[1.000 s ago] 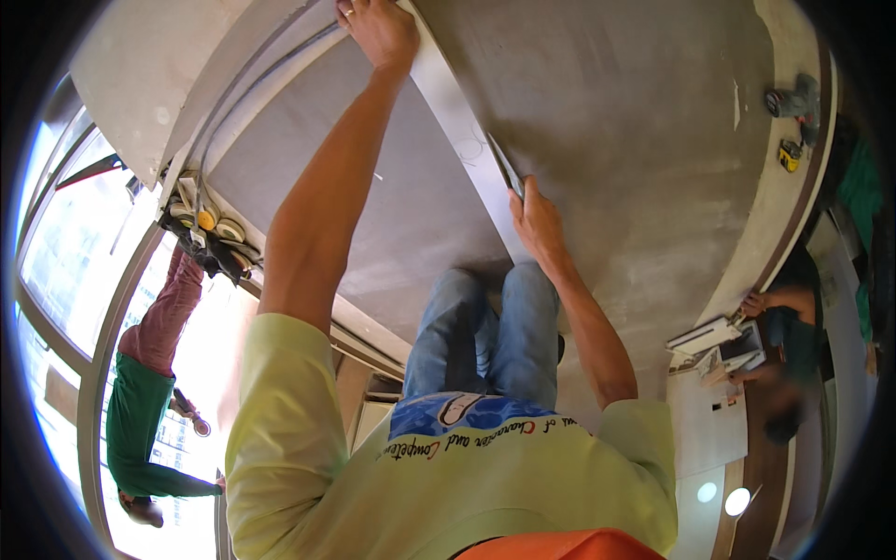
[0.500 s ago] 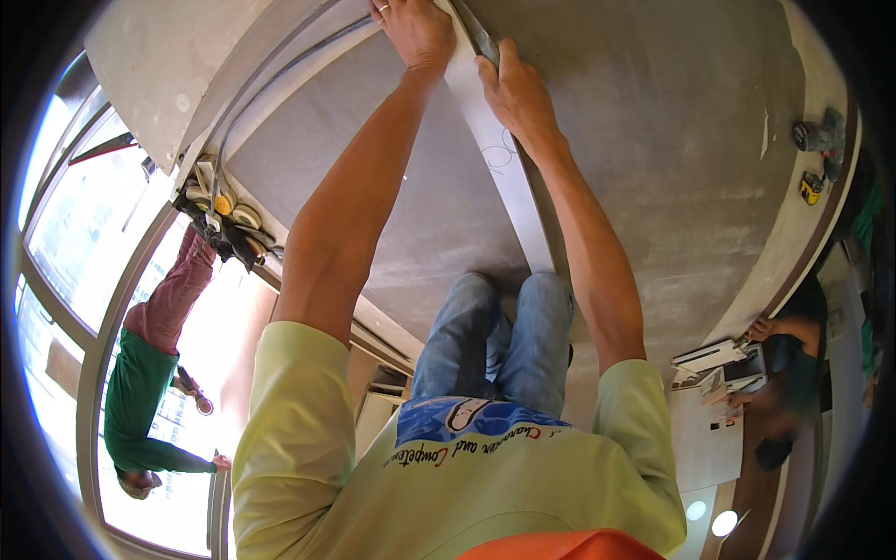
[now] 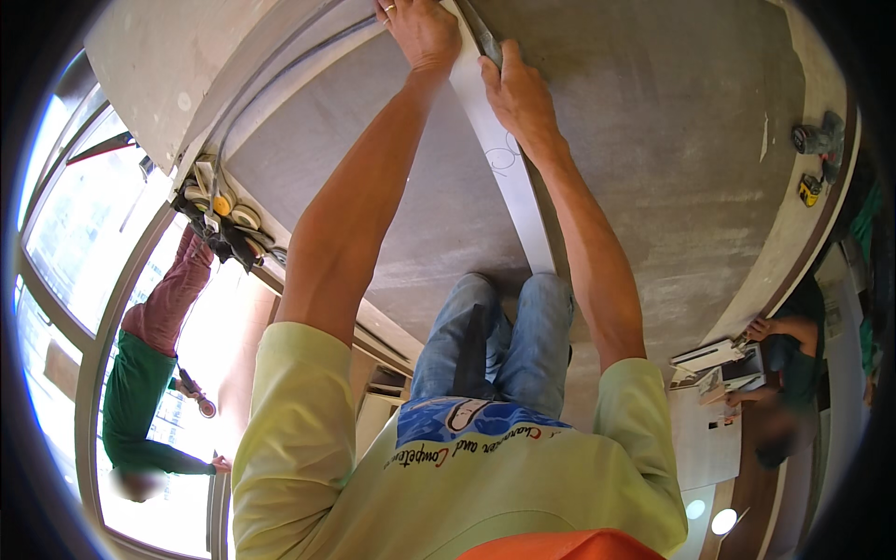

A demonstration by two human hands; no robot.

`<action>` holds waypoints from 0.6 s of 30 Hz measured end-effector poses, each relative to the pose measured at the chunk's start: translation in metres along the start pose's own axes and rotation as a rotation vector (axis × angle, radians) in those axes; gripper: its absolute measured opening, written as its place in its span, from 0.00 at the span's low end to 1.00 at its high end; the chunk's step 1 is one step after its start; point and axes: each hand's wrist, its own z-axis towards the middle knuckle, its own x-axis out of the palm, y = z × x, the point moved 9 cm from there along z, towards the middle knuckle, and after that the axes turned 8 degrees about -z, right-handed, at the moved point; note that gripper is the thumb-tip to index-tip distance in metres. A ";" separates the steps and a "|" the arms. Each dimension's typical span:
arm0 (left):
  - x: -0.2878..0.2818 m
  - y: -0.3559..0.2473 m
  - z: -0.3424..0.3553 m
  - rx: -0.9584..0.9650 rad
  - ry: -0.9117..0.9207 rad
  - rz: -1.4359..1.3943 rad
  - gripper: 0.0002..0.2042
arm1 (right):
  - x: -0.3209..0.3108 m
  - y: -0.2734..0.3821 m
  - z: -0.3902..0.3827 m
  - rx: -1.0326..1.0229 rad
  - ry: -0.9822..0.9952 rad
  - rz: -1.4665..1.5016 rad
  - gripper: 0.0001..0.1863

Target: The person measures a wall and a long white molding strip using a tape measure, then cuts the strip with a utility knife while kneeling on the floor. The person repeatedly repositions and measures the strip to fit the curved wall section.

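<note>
Two strip (image 3: pixel 505 159) edges flanked: left hand (image 3: pixel 425 35), grip unclear; right hand (image 3: pixel 525 98) clenching blade (image 3: pixel 483 35); board (image 3: pixel 681 159) beyond.

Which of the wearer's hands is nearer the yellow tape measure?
Right. The right hand, holding a bladed tool, is left of the tape measure; the left hand is farther left.

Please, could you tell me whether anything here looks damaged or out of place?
Possibly: one thin, pale, jagged streak marks the large grey-brown flat panel, to the right of the person's bare right hand. It stands out against the darker surface around it, though I cannot tell if it is a scratch or residue.
</note>
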 end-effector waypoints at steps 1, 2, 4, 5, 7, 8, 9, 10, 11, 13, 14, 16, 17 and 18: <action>0.000 -0.001 -0.001 0.005 -0.003 0.000 0.16 | -0.001 0.001 -0.001 -0.007 -0.008 0.004 0.19; -0.001 -0.003 -0.001 0.010 -0.004 0.002 0.15 | -0.001 0.001 -0.002 0.001 0.000 0.003 0.19; -0.004 -0.006 0.000 0.030 -0.023 0.012 0.15 | -0.002 0.002 -0.002 0.017 0.015 -0.001 0.18; -0.005 -0.008 0.000 0.045 -0.038 0.018 0.15 | -0.002 0.002 -0.002 0.007 0.008 -0.009 0.18; -0.006 -0.011 0.001 0.068 -0.054 -0.002 0.15 | -0.001 0.003 0.000 -0.014 -0.008 -0.026 0.17; -0.006 -0.014 0.002 0.077 -0.051 -0.032 0.14 | -0.001 0.003 0.001 -0.036 -0.027 -0.044 0.17; -0.007 -0.016 0.003 0.086 -0.048 -0.062 0.14 | 0.001 0.003 0.003 -0.059 -0.046 -0.061 0.17; -0.006 -0.015 0.002 0.084 -0.043 -0.046 0.14 | 0.002 0.002 0.004 -0.081 -0.065 -0.078 0.17; -0.005 -0.011 0.003 0.083 -0.042 -0.029 0.14 | 0.002 0.003 0.004 -0.098 -0.084 -0.083 0.17; -0.002 -0.005 0.001 0.067 -0.034 -0.052 0.14 | 0.000 0.004 0.003 -0.131 -0.122 -0.092 0.17; -0.003 -0.006 0.002 0.058 -0.034 -0.042 0.14 | 0.000 0.003 0.003 -0.131 -0.130 -0.070 0.17; -0.004 -0.009 0.002 0.040 -0.036 -0.021 0.14 | 0.000 0.001 0.001 -0.133 -0.143 -0.027 0.16; -0.003 -0.007 0.000 0.040 -0.035 -0.010 0.15 | -0.001 0.000 -0.001 -0.120 -0.132 -0.011 0.16; -0.002 -0.006 -0.001 0.041 -0.034 0.001 0.15 | -0.002 0.000 -0.002 -0.108 -0.121 0.006 0.16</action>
